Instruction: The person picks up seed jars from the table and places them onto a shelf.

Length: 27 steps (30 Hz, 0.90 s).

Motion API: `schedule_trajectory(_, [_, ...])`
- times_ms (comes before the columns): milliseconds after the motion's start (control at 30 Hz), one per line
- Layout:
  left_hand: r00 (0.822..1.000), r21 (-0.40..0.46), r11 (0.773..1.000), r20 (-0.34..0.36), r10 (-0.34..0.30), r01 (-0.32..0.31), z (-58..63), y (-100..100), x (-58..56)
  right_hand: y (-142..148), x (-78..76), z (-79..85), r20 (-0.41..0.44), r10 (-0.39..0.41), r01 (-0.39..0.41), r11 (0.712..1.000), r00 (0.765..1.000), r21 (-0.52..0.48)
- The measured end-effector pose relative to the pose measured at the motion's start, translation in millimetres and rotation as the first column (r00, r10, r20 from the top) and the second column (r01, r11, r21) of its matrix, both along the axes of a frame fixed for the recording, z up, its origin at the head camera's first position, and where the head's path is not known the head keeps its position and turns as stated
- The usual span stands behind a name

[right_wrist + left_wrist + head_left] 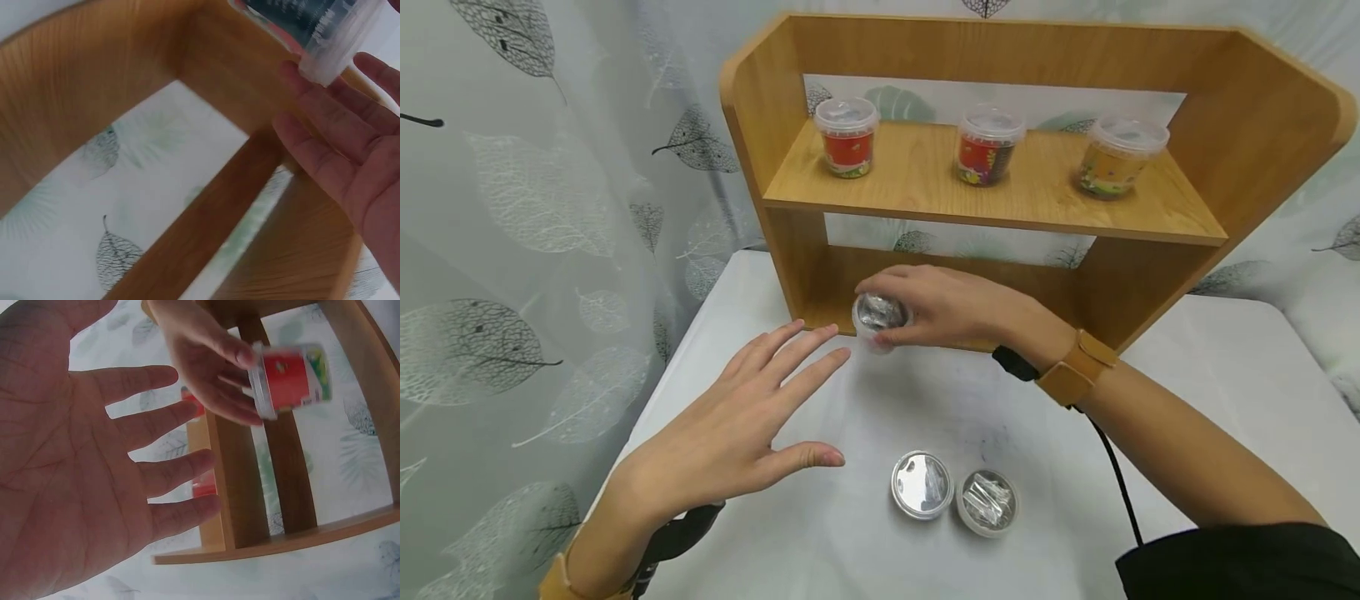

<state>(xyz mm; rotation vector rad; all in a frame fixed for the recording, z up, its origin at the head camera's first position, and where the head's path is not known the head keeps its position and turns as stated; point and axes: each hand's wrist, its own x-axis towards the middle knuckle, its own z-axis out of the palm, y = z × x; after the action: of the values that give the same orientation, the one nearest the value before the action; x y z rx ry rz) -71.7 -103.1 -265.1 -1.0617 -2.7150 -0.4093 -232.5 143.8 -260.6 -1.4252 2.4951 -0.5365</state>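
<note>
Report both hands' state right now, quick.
Left hand: open, fingers spread, holding nothing.
Right hand: closed, holding a lidded plastic cup with a red label.

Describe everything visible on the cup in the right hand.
The cup is small and looks like clear plastic, with a translucent lid on. Its label shows red and green on one side, a dark panel with pale lettering, too blurred to read, on another. Silvery material shows at the top. The right hand grips it near the lid, in front of the shelf unit's lower level.
</note>
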Motion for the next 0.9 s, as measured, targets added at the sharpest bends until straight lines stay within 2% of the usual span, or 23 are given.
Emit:
schedule_trajectory(233, [1.000,-0.004,1.000,0.010,0.001,-0.001,-3.9,-0.3,-1.6,-20.2,-54.1,-9.5,-0.047,-0.023,0.022,0.999,0.999,-0.024])
schedule_trajectory(400, [1.000,0.001,1.000,0.004,-0.001,0.001,-5.4,-0.1,-2.4,-36.6,-83.4,-23.2,-0.022,-0.049,0.048,0.999,0.999,-0.010])
schedule_trajectory(667, [1.000,0.006,1.000,0.009,0.002,-0.002,-7.4,0.6,-1.8,-58.3,-106.2,-44.1,0.082,-0.109,0.106,0.993,0.991,0.041])
schedule_trajectory(900, [1.000,0.007,1.000,0.017,0.010,-0.010,-8.7,0.6,-2.1,-66.4,-117.0,-64.4,0.144,-0.162,0.156,0.987,0.976,0.050])
